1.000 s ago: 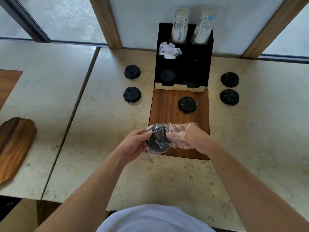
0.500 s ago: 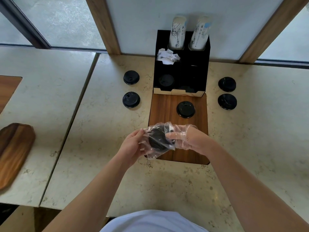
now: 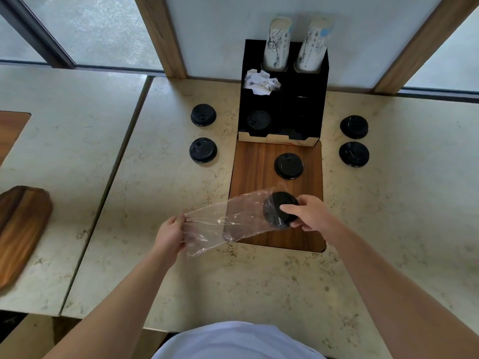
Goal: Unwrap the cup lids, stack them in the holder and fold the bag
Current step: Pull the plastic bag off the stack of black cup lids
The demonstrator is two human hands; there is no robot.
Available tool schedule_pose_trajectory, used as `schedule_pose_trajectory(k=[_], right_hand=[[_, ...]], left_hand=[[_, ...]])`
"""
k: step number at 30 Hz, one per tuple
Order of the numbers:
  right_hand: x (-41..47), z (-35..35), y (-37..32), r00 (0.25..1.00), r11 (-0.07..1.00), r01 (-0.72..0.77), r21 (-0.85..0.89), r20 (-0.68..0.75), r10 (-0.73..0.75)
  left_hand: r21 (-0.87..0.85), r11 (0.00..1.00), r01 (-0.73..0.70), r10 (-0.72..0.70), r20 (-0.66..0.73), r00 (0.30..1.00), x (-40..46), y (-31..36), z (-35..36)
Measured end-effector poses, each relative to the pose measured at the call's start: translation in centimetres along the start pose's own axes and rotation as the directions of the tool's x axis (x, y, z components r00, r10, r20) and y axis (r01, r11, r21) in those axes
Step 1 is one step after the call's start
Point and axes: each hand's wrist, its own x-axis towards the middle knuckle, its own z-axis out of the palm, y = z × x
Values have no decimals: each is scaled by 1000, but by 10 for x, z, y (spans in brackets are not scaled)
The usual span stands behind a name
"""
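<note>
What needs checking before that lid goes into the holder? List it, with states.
1. Right hand grips the black lid: ok.
2. Lid fully out of the clear bag: cannot tell; it sits at the bag's mouth.
3. Left hand pinches the bag's far end: ok.
4. Holder front left slot has room above its lid: ok.
5. Path past the lid on the wooden board: ok.

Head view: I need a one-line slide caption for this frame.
Right hand pulls a black lid stack from the clear bag gripped by the left hand.
</note>
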Motion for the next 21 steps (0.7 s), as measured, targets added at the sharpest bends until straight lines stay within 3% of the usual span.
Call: schedule_pose_trajectory(k=[3,5,6,8,10,11,12,14,18,21], right_hand=[[5,-6,4,994,983,-39,178,-97,57],[8,-10,3,983,917,-46,397,-145,112],[9,-12,1,977,878,-36,477,-168,132],[10,-15,-5,971,806,-7,591,-188,146],[12,-15,-11,977,741,24,671,-172,124],[13,-15,-15,980,714,37,699,-164,110],[13,-15,-18,982,691,47,722,-160,100],[14,-17,-26,986,640,59,766,-145,83],[23,-25,-46,990,622,68,780,-130,55],[36,-35,-68,988,619,60,783,-134,74]], left_hand=[[66,998,20,-12,-115,993,0,-9,-7],[339,937,-84,176,-252,952,-4,-9,-3],[531,830,-169,353,-267,897,-7,-8,2],[776,486,-402,713,-87,696,-21,-3,15],[782,195,-592,819,202,537,-29,2,31],[757,92,-647,795,335,505,-30,2,38],[732,22,-681,733,452,508,-31,1,46],[700,-25,-714,579,592,560,-32,-3,56],[778,45,-626,364,571,736,-26,-24,68],[819,61,-570,298,530,794,-19,-29,76]])
